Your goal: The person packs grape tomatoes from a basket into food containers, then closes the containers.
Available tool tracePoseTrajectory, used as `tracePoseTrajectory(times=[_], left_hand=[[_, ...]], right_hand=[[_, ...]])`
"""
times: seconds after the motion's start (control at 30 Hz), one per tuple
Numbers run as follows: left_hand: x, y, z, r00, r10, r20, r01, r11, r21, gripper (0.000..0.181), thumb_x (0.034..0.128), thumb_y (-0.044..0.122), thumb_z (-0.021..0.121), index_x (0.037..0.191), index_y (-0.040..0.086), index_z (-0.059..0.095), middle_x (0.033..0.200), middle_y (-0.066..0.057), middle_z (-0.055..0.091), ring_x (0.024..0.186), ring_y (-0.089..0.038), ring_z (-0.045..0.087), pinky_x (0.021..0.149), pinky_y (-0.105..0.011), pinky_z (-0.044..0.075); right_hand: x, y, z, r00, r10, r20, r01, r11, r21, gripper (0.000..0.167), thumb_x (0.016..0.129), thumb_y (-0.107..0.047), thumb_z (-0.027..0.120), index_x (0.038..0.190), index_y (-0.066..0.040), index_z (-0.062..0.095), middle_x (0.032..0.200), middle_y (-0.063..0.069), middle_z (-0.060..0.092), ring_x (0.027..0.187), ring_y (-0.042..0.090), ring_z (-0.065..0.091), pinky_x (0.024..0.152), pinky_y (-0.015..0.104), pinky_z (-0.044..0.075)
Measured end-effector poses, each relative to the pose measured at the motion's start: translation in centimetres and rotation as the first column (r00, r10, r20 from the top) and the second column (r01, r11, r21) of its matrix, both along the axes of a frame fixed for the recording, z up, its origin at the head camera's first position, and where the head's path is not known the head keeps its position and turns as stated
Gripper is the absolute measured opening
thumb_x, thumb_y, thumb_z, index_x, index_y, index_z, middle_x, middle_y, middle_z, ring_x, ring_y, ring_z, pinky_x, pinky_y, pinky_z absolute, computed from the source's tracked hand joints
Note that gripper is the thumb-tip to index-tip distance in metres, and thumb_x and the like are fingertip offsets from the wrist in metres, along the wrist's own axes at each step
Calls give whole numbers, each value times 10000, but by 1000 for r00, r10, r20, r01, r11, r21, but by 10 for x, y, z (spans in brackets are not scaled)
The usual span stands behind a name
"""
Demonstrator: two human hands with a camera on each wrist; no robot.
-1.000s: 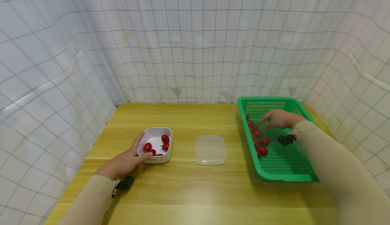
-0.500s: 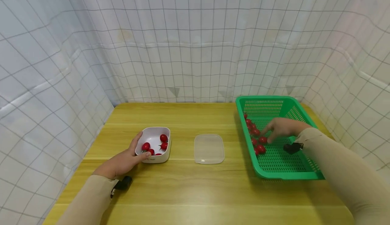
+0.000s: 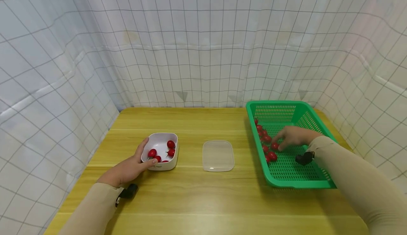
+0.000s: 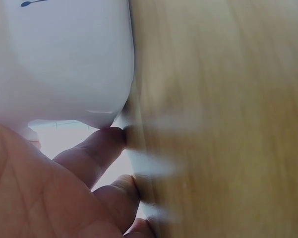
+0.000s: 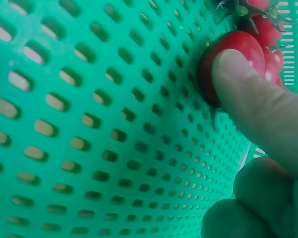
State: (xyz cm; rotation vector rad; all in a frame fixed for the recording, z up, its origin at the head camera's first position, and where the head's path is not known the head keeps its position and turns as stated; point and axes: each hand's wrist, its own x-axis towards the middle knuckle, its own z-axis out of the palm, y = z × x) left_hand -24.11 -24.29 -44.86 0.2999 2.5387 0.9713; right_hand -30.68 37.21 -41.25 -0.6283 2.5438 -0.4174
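At the left of the head view, my left hand [image 3: 127,169] holds a small white square container [image 3: 173,163], its thumb over the near rim and its fingers along the left side. Several cherry tomatoes [image 3: 170,144] lie inside it. In the left wrist view, fingertips [image 4: 114,136] touch the container's wall low by the table. My right hand [image 3: 295,136] reaches into a green basket [image 3: 270,178] and pinches a cherry tomato [image 3: 275,146]. The right wrist view shows the thumb [image 5: 233,64] pressed on that red tomato [image 5: 250,44]; the opposing finger is hidden behind it.
More cherry tomatoes [image 3: 265,138] line the basket's left side, some with green stems. A clear square lid [image 3: 218,156] lies on the wooden table [image 3: 197,196] between container and basket. White gridded sheeting [image 3: 203,51] encloses the table's back and sides.
My right hand has come down and toward the near side within the basket, its thumb and finger now at a cherry tomato. The left hand and container have stayed in place.
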Motion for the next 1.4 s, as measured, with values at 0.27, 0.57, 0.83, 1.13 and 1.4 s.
tracePoseTrajectory(times=[0.27,0.57,0.83,1.13,1.4], left_hand=[[1,0,1,1000,7,-2,-7,1000,2,1034,1043,573,560,1679,230,-180,1709,-352,109,1506,-612,286,1181,-734,300],[1,2,-1,1000,12,12,-12,1000,18,1037,1039,571,567,1681,219,-167,1712,-339,112,1518,-600,266,1205,-732,263],[0,1,-3,1000,14,-1,-14,1000,11,1033,1038,573,562,1682,212,-160,1703,-341,148,1517,-580,283,1205,-724,272],[0,1,-3,1000,11,0,-11,1000,15,1030,1039,574,559,1681,219,-165,1713,-331,120,1523,-592,263,1203,-730,270],[1,1,-2,1000,16,2,-16,1000,12,1039,1034,580,564,1681,222,-166,1718,-327,109,1526,-594,256,1199,-735,271]], right_hand=[[-2,0,-7,998,-29,51,30,999,-33,463,981,-303,744,1378,-69,697,1445,209,646,1355,511,558,1075,657,483],[1,4,-7,999,-1,39,2,1000,-20,459,973,-266,737,1384,-68,690,1427,214,656,1310,491,598,1038,647,513],[1,3,-7,999,-15,39,15,1000,-22,458,988,-317,720,1384,-87,695,1439,223,645,1331,518,570,1050,676,488],[3,3,-7,997,-28,68,30,999,-22,472,979,-289,723,1398,-75,679,1462,236,621,1337,515,562,1055,670,486],[1,5,-9,996,-39,77,41,999,-25,521,988,-319,726,1435,-64,650,1491,253,592,1368,531,532,1075,680,467]])
